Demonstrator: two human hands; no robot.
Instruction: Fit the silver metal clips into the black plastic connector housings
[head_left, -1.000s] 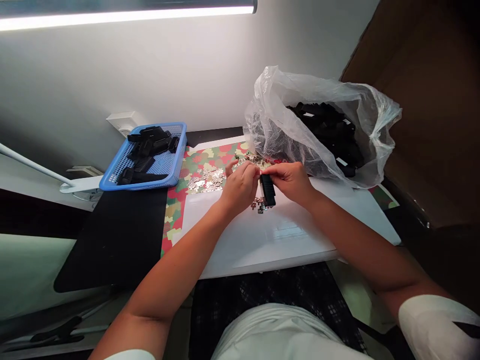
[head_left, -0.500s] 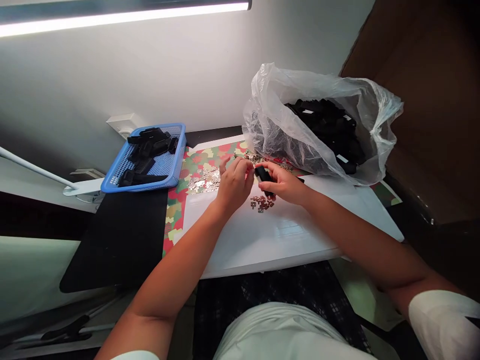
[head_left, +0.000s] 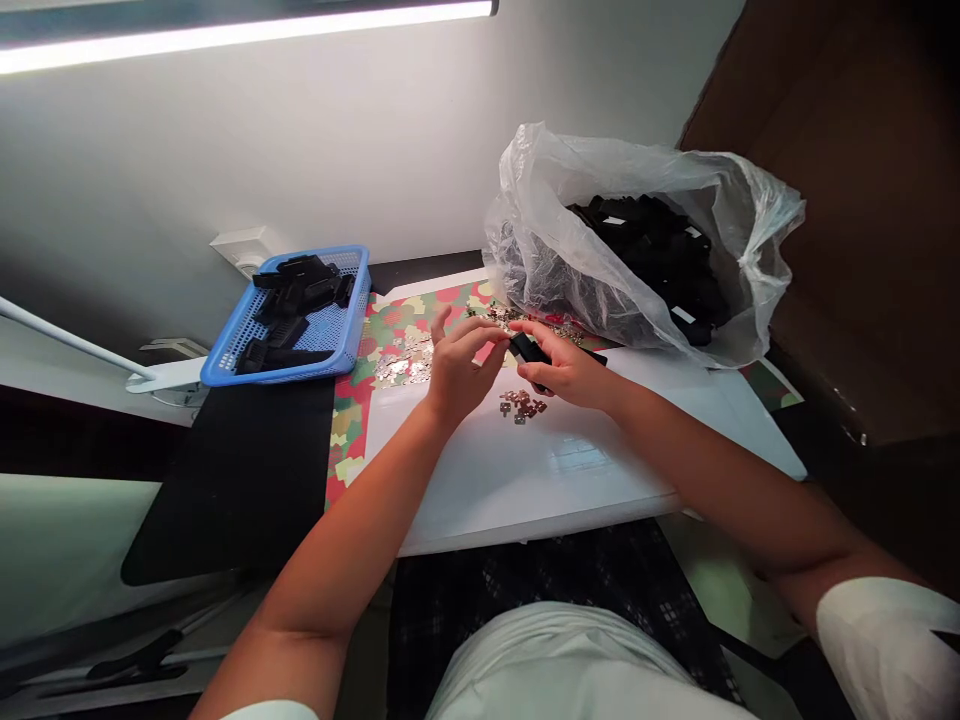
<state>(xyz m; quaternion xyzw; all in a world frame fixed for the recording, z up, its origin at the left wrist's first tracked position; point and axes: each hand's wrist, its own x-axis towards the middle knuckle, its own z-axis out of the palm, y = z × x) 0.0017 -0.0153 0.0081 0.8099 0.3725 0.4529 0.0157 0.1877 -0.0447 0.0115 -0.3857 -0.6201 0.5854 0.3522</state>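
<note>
My right hand (head_left: 568, 367) is closed around a small black plastic part (head_left: 527, 348), held just above the white board (head_left: 585, 470). My left hand (head_left: 456, 365) is right beside it, fingers spread and lifted, with the fingertips close to the black part's left end. Below the two hands lies a little cluster of small metal clips (head_left: 523, 405) on the board. More shiny metal clips (head_left: 409, 358) are scattered on the patterned mat behind my left hand.
A blue basket (head_left: 337, 340) with several black parts stands at the back left. A clear plastic bag (head_left: 645, 240) full of black parts sits at the back right. A black mat (head_left: 232, 470) lies left of the board. White wall behind; brown panel on the right.
The black part has turned from upright to lying across in my right hand. My left hand has loosened from a pinch at the part, and its fingers have spread.
</note>
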